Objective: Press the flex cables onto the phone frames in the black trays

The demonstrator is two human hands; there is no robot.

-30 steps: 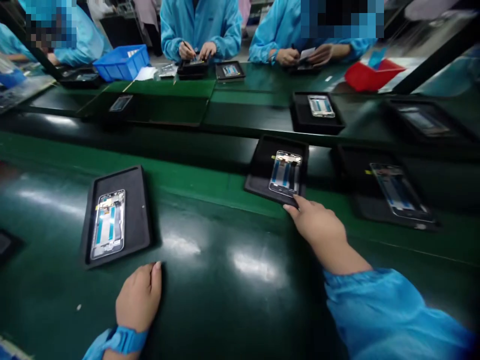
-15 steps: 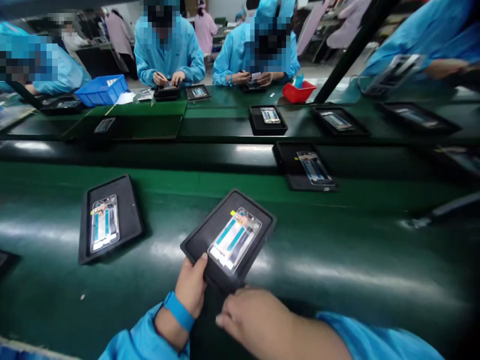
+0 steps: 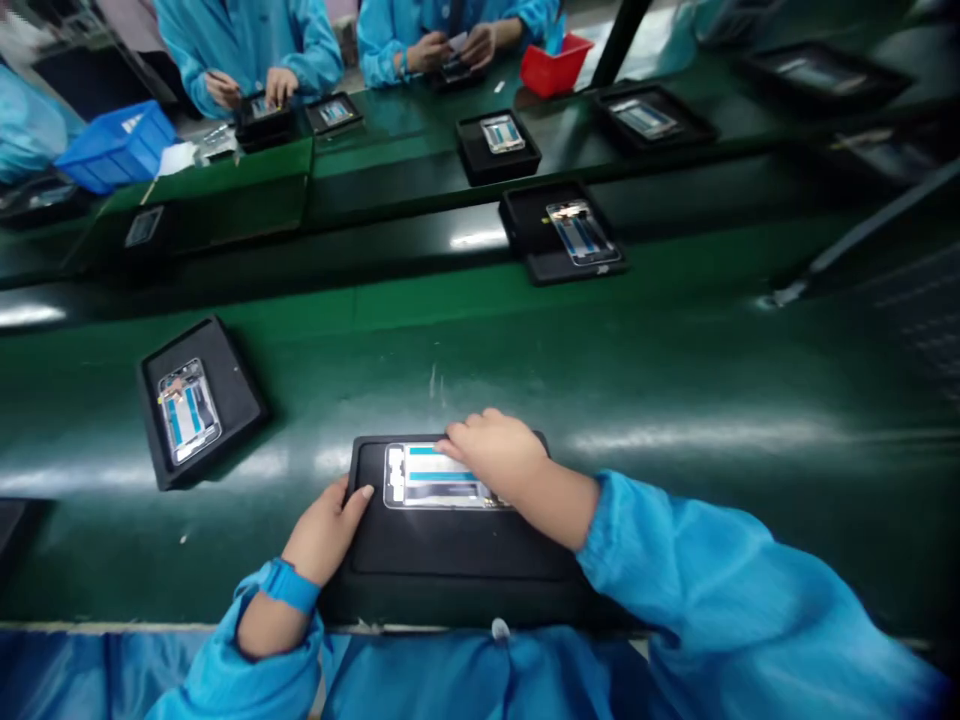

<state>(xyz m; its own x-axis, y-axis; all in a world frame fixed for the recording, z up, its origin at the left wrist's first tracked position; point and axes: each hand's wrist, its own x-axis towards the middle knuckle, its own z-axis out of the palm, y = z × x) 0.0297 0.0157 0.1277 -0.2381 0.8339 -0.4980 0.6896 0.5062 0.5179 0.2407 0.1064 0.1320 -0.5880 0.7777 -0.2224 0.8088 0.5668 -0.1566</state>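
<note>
A black tray lies lengthwise in front of me at the near edge of the green work surface. Inside it, near the far rim, is an opened phone body with blue strips and a silvery frame. My left hand, with a blue band at the wrist, is closed round the tray's left end, thumb on the rim. My right hand reaches over the right part of the phone body, its fingers bent together by the far rim. The hand hides that end of the phone, and whatever its fingers grip is out of sight.
Another black tray with a phone body stands to the left. Further trays, such as one black tray, sit on the line beyond. Across it are a blue bin, a red bin and co-workers in blue. A metal rod slants in from the right.
The tray has come closer to me and turned from diagonal to lengthwise. My right hand has moved from its near corner to over the far side. The view has tilted downward.
</note>
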